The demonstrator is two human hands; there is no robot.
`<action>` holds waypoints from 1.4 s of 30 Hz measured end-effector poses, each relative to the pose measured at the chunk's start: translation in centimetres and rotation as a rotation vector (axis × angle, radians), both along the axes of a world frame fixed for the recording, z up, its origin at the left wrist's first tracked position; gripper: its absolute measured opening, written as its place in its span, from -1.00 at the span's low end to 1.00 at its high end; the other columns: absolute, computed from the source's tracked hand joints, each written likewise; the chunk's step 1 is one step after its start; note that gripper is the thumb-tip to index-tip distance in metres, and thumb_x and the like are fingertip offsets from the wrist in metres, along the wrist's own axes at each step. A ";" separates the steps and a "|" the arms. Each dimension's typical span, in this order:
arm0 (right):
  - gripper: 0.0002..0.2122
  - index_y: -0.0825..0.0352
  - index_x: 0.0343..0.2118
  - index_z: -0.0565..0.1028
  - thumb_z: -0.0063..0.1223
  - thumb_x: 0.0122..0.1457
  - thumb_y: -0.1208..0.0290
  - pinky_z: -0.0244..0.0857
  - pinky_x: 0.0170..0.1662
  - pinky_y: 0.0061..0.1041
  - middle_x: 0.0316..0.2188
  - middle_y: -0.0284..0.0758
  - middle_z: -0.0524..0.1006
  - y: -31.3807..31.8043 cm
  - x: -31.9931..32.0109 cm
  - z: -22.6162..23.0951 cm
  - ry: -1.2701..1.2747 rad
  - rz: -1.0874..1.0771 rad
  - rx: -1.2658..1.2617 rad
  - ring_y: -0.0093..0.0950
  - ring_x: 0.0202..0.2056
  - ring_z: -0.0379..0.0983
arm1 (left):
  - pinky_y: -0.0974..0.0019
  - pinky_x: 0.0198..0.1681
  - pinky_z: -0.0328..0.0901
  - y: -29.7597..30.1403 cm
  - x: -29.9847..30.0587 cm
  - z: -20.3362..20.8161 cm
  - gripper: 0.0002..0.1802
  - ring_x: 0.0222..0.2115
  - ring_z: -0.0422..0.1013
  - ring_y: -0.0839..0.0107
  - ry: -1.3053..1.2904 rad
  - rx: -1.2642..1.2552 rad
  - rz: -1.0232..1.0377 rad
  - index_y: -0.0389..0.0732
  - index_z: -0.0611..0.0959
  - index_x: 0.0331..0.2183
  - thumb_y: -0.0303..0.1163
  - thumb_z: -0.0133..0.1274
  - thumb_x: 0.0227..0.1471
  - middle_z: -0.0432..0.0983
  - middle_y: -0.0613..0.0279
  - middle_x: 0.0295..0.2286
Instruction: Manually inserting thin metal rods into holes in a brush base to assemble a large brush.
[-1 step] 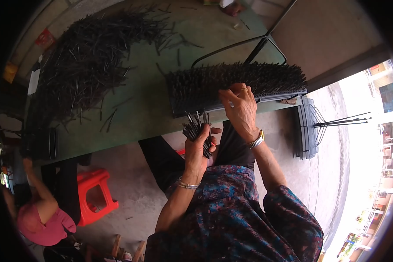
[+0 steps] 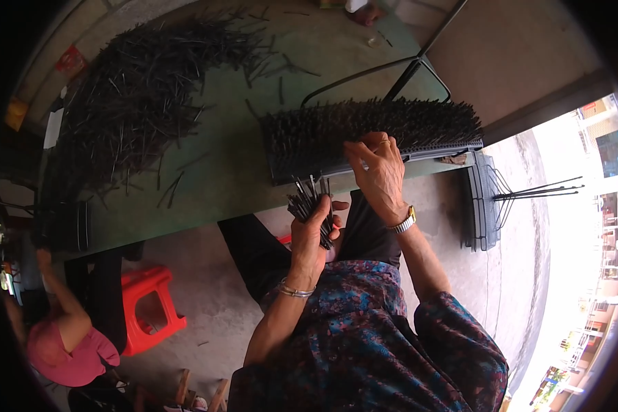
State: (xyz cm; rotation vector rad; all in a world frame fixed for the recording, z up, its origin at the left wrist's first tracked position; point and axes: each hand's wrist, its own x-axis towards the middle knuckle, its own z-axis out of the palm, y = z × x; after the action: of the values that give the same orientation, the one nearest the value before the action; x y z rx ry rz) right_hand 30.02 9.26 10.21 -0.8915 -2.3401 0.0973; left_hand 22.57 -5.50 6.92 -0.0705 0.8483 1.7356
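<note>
My left hand [image 2: 314,237] is closed around a bundle of thin black sticks [image 2: 311,200], held upright just off the near edge of the green table [image 2: 226,178]. My right hand [image 2: 379,168] reaches over that edge. Its fingertips are pinched together against the near side of a long black panel [image 2: 364,130] that is packed with upright black sticks. Whether a stick is between those fingertips is hidden. A watch is on my right wrist and a bangle on my left.
A large heap of loose black sticks [image 2: 137,89] covers the table's left part. Thin black rods [image 2: 398,65] lie behind the panel. Stacked black panels [image 2: 484,199] stand on the floor at right. A red plastic stool [image 2: 147,302] and another person [image 2: 65,343] are at lower left.
</note>
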 end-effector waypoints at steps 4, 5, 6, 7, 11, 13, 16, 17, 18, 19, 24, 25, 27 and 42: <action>-0.79 0.31 -0.22 0.60 0.20 0.08 0.38 0.31 -0.28 -0.43 -0.36 -0.29 0.48 -1.7 0.7 1.9 0.159 0.076 -0.589 -0.37 -0.34 0.43 | 0.56 -0.61 0.19 -0.2 0.0 -0.1 -0.80 -0.56 0.42 0.56 0.016 -0.021 0.003 -0.21 0.59 -0.28 -0.29 0.14 0.13 0.62 0.10 -0.38; -0.77 0.41 -0.21 0.57 0.16 0.13 0.37 0.33 -0.31 -0.46 -0.41 -0.26 0.49 -1.3 0.9 1.6 0.084 0.231 -0.632 -0.42 -0.38 0.46 | 0.56 -0.61 0.19 -0.3 -0.1 0.0 -0.80 -0.56 0.42 0.56 0.016 -0.021 0.005 -0.21 0.59 -0.28 -0.29 0.14 0.13 0.62 0.10 -0.38; -0.77 0.41 -0.21 0.57 0.16 0.13 0.37 0.33 -0.31 -0.46 -0.41 -0.26 0.49 -1.6 1.0 1.6 0.084 0.230 -0.630 -0.42 -0.38 0.46 | 0.55 -0.61 0.19 -0.2 -0.1 0.1 -0.79 -0.55 0.43 0.55 0.030 -0.026 0.005 -0.21 0.59 -0.27 -0.28 0.15 0.12 0.62 0.11 -0.38; -0.77 0.42 -0.22 0.56 0.14 0.15 0.37 0.34 -0.31 -0.48 -0.41 -0.26 0.51 -2.2 1.0 1.6 0.094 0.284 -0.830 -0.45 -0.39 0.47 | 0.55 -0.61 0.19 -0.2 -0.1 0.1 -0.78 -0.55 0.44 0.55 0.044 -0.031 0.005 -0.21 0.60 -0.27 -0.27 0.17 0.11 0.62 0.11 -0.37; -0.79 0.45 -0.24 0.55 0.08 0.18 0.40 0.36 -0.34 -0.54 -0.41 -0.29 0.55 -1.8 0.9 2.4 0.079 0.341 -1.044 -0.54 -0.42 0.49 | 0.55 -0.61 0.18 -0.3 -0.3 0.0 -0.75 -0.55 0.46 0.53 0.085 -0.069 -0.021 -0.21 0.61 -0.26 -0.25 0.18 0.10 0.63 0.14 -0.40; -0.80 0.45 -0.24 0.55 0.07 0.18 0.42 0.36 -0.35 -0.54 -0.43 -0.29 0.55 -1.4 0.8 2.5 0.011 0.328 -1.065 -0.55 -0.42 0.49 | 0.53 -0.62 0.19 -0.5 -0.6 0.1 -0.77 -0.50 0.48 0.48 0.090 -0.076 -0.076 -0.25 0.58 -0.21 -0.35 0.15 0.11 0.60 0.05 -0.34; -0.80 0.46 -0.23 0.54 0.06 0.18 0.44 0.36 -0.37 -0.54 -0.46 -0.29 0.55 -1.1 0.6 2.2 -0.004 0.385 -1.139 -0.56 -0.41 0.48 | 0.56 -0.60 0.16 -0.7 -0.6 -0.1 -0.72 -0.56 0.47 0.53 0.154 -0.086 -0.078 -0.23 0.64 -0.27 -0.21 0.19 0.08 0.63 0.18 -0.43; -0.81 0.47 -0.24 0.53 0.05 0.18 0.44 0.37 -0.37 -0.54 -0.45 -0.28 0.55 -0.9 0.7 2.2 -0.016 0.408 -1.137 -0.56 -0.43 0.49 | 0.56 -0.60 0.16 -0.7 -0.7 -0.1 -0.72 -0.56 0.47 0.53 0.152 -0.086 -0.076 -0.23 0.64 -0.27 -0.21 0.19 0.08 0.63 0.18 -0.43; -0.82 0.47 -0.24 0.52 0.05 0.18 0.45 0.38 -0.37 -0.55 -0.45 -0.27 0.55 -0.8 0.7 2.2 -0.028 0.431 -1.134 -0.55 -0.44 0.49 | 0.56 -0.60 0.16 -0.8 -0.8 0.0 -0.72 -0.57 0.46 0.53 0.162 -0.097 -0.095 -0.24 0.64 -0.28 -0.21 0.19 0.08 0.63 0.17 -0.42; -0.82 0.47 -0.24 0.52 0.05 0.18 0.45 0.38 -0.37 -0.55 -0.45 -0.27 0.55 -0.7 0.6 2.2 -0.030 0.429 -1.134 -0.55 -0.44 0.49 | 0.57 -0.60 0.15 -0.8 -0.8 0.1 -0.71 -0.57 0.46 0.53 0.173 -0.108 -0.115 -0.24 0.65 -0.28 -0.21 0.20 0.07 0.63 0.17 -0.41; -0.86 0.47 -0.28 0.47 0.05 0.18 0.49 0.41 -0.35 -0.59 -0.47 -0.25 0.56 -0.6 0.3 3.3 0.030 0.416 -1.305 -0.50 -0.42 0.57 | 0.52 -0.63 0.22 -0.7 -1.5 -0.3 -0.64 -0.48 0.54 0.43 0.125 -0.108 -0.082 -0.26 0.60 -0.24 -0.16 0.20 0.07 0.63 0.14 -0.37; -0.86 0.47 -0.28 0.47 0.05 0.18 0.49 0.41 -0.35 -0.59 -0.47 -0.25 0.56 -0.6 0.3 3.4 0.027 0.415 -1.305 -0.50 -0.42 0.57 | 0.51 -0.64 0.25 -0.5 -1.7 -0.5 -0.62 -0.43 0.56 0.39 0.085 -0.135 -0.021 -0.26 0.58 -0.23 -0.14 0.20 0.07 0.63 0.12 -0.35; -0.88 0.45 -0.28 0.47 0.06 0.17 0.51 0.41 -0.35 -0.58 -0.49 -0.28 0.57 -0.6 0.1 3.5 0.236 0.273 -0.954 -0.51 -0.42 0.58 | 0.48 -0.63 0.33 -0.3 -2.7 -0.9 -0.60 -0.37 0.58 0.32 0.088 -0.120 0.011 -0.26 0.55 -0.25 -0.12 0.20 0.07 0.62 0.06 -0.33; -0.90 0.35 -0.28 0.47 0.11 0.13 0.57 0.33 -0.44 -0.50 -0.54 -0.26 0.51 0.2 -2.5 0.1 0.339 0.076 -0.243 -0.43 -0.52 0.50 | 0.16 -0.31 0.49 1.5 -2.2 -2.7 -0.65 -0.30 0.54 0.24 -0.056 -0.057 -0.039 -0.28 0.53 -0.13 -0.21 0.04 0.19 0.59 -0.02 -0.30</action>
State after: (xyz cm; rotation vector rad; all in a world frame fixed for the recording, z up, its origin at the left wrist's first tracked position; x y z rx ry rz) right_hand 27.55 9.50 10.30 -0.8257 -2.0699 0.5323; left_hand 20.38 -3.97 4.27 -0.1392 0.8532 1.6655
